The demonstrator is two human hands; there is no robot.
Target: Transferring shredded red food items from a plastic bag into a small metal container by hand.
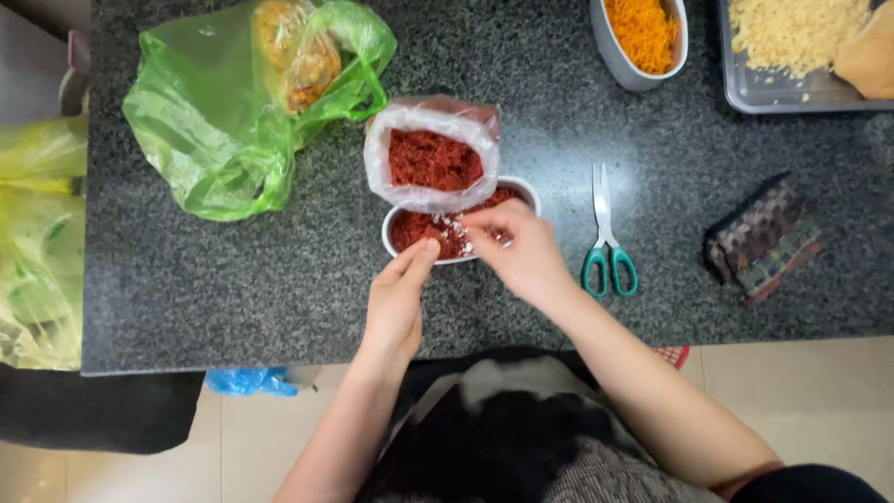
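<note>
Both hands are working at a white bowl (396, 244) of red shreds near the tabletop's (233, 289) front edge. Left hand (396, 303) is bracing the near rim, fingers loosely extended, holding nothing. Right hand (521, 251) is reaching in from the right, fingertips pinched on white bits. Behind, touching the bowl, a clear bag (430, 154) of shreds is lying open; scissors (607, 237) are resting rightward.

Polished speckled stone counter (233, 279); on it, thin crinkly clear plastic bag (424, 191), glossy green plastic bag (214, 140) left of that, metal scissors (603, 210) with plastic handles to the right.
</note>
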